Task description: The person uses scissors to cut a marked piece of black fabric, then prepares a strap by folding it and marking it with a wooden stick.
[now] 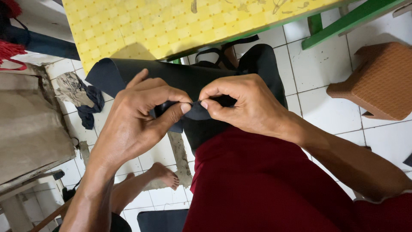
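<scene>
A large sheet of black rubbery material curls over my lap, below the table edge. Both hands pinch a small black flap of it between thumb and forefinger. My left hand grips the flap from the left side. From the right, my right hand holds the same flap, and the fingertips of the two hands almost touch. My lap is covered by dark red cloth. Part of the flap is hidden behind my fingers.
A yellow checked table top with a green frame is ahead. A brown woven stool stands at right on white floor tiles. Crumpled rags lie at left beside a cardboard piece. A bare foot rests below.
</scene>
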